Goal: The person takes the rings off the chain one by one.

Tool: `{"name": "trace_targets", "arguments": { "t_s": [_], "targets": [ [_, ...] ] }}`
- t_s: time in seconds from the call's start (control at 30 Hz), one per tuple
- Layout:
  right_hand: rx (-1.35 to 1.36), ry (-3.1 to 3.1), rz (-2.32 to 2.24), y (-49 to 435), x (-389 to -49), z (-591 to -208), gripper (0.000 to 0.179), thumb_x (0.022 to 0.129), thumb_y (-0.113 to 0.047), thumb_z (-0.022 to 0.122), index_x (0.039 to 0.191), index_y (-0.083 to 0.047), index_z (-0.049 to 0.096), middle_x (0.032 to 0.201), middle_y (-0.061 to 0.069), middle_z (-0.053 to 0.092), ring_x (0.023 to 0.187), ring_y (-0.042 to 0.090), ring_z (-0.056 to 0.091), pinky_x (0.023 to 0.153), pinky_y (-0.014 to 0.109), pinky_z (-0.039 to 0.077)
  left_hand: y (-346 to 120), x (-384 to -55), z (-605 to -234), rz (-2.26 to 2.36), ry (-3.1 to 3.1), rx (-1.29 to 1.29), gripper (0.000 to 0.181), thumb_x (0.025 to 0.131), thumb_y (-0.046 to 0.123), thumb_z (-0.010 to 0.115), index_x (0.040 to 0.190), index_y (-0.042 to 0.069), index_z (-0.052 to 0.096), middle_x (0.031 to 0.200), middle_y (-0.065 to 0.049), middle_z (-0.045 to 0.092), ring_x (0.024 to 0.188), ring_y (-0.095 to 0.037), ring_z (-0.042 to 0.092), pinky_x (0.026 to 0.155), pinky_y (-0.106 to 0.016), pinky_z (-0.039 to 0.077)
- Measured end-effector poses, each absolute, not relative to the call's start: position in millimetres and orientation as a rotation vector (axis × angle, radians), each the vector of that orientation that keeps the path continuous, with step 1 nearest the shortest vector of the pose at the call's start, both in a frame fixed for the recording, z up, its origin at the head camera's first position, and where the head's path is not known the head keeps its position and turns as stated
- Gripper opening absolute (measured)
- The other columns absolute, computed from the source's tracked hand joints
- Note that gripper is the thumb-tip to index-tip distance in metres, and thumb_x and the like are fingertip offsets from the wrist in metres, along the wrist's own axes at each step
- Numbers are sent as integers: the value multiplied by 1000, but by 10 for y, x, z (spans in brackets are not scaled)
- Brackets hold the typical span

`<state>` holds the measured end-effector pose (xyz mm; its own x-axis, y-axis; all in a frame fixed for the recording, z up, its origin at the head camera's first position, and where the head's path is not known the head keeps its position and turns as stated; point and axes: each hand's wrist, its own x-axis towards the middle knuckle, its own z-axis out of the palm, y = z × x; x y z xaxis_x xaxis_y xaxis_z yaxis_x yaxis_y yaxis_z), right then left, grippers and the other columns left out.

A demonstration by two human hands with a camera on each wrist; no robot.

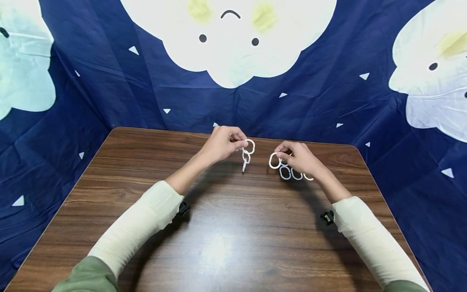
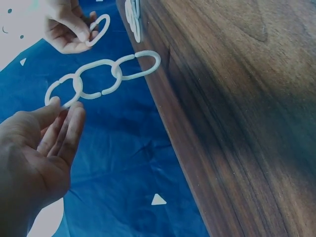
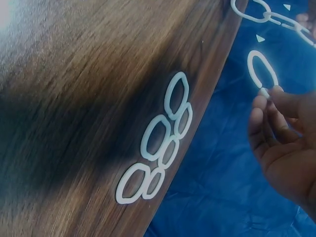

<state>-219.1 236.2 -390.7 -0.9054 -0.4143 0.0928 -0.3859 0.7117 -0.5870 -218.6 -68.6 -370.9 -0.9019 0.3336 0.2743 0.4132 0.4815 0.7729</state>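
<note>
My left hand (image 1: 223, 144) pinches the top link of a short chain (image 2: 98, 78) of three white oval plastic links, which hangs down from the fingertips. To its right, my right hand (image 1: 297, 156) pinches a single white link (image 3: 261, 69) between thumb and fingers, raised over the table. That link has a small gap in its oval, near the fingertips in the right wrist view. The chain and the single link are apart. Below the right hand, several loose white links (image 3: 155, 137) lie flat in two rows, partly covered by the hand in the head view.
The brown wood-grain table (image 1: 219, 219) ends just beyond both hands. Behind its far edge hangs a dark blue cloth (image 1: 233, 109) with white clouds and small triangles, which also runs along both sides.
</note>
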Motion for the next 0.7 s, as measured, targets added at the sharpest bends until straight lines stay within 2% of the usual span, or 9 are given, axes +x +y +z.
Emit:
{"name": "trace_targets", "arguments": {
  "t_s": [0.2, 0.33, 0.43, 0.6, 0.7],
  "targets": [
    [-671, 2878, -922, 2359, -2243, -3930, 10, 107, -7, 74, 112, 0, 79, 103, 15, 82, 91, 22, 69, 83, 30, 51, -670, -2182, -3706, -1416, -2638, -671, 6, 101, 10, 85, 101, 3, 84, 96, -11, 86, 82, -24, 84, 71, -24, 63],
    [-652, 2869, -893, 2336, -2296, -3972, 10, 108, -6, 73, 112, 0, 79, 104, 15, 82, 94, 27, 70, 84, 32, 51, -669, -2183, -3729, -1421, -2636, -679, 5, 101, 8, 85, 102, 3, 84, 96, -11, 86, 84, -29, 85, 71, -24, 63],
    [-648, 2859, -882, 2320, -2345, -4004, 10, 108, -8, 74, 112, -1, 80, 104, 14, 82, 94, 28, 70, 84, 33, 51, -668, -2182, -3740, -1408, -2633, -689, 5, 101, 9, 85, 102, 3, 85, 96, -11, 86, 84, -31, 85, 71, -24, 62],
    [-648, 2855, -857, 2280, -2434, -4047, 11, 107, -8, 74, 113, -2, 81, 106, 14, 84, 97, 26, 72, 89, 38, 53, -665, -2191, -3728, -1389, -2637, -702, 5, 101, 9, 85, 102, 4, 85, 96, -10, 87, 82, -24, 83, 72, -25, 63],
    [-641, 2862, -829, 2254, -2489, -4084, 13, 107, -8, 73, 114, -2, 82, 108, 13, 85, 100, 26, 74, 93, 40, 54, -661, -2192, -3707, -1396, -2636, -706, 5, 101, 9, 85, 103, 4, 85, 96, -10, 87, 84, -27, 84, 72, -25, 63]
  ]
}}
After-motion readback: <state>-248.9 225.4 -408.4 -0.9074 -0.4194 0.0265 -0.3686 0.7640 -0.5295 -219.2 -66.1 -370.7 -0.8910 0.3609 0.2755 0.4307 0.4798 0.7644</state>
